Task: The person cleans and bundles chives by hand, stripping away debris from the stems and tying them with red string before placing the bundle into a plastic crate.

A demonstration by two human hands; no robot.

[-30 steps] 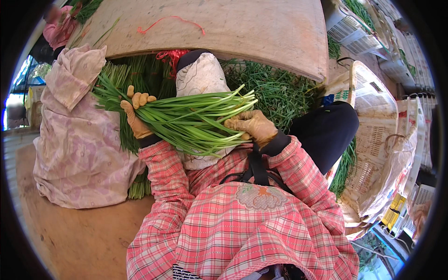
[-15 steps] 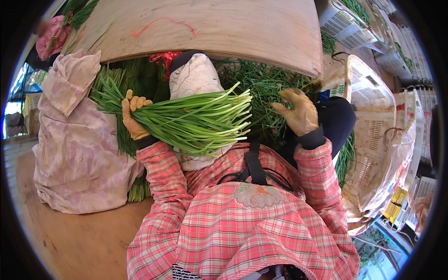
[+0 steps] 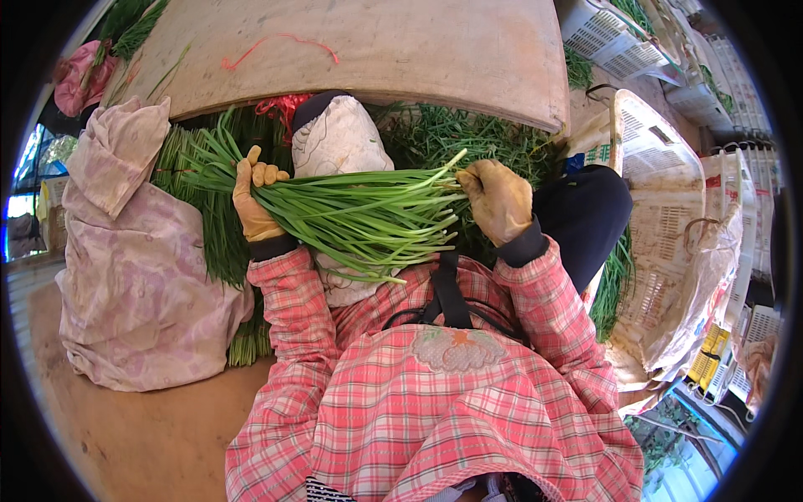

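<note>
My left hand [image 3: 258,194], in a tan glove, is closed around a bunch of garlic chives [image 3: 351,213]. The bunch lies sideways over my lap, its leafy tips to the left and its pale cut ends fanned out to the right. At those ends my right hand [image 3: 498,199], gloved alike, is closed in a pinch, thumb and forefinger on the end of a stem. A heap of loose green leaves [image 3: 477,138] lies beyond the right hand. More chives [image 3: 222,243] stand packed beside my left wrist, partly under a pale patterned cloth [image 3: 138,284].
A wooden board [image 3: 376,50] spans the far side with a red string [image 3: 280,38] on it. To the right stand a white plastic basket [image 3: 661,184] and several crates [image 3: 615,42]. Red ties [image 3: 284,109] lie by my cloth-covered knee [image 3: 341,138].
My right hand has come left to the pale stem ends, its fingers going from spread to pinched. My left hand and the bunch have shifted slightly right, and the stems lie more level.
</note>
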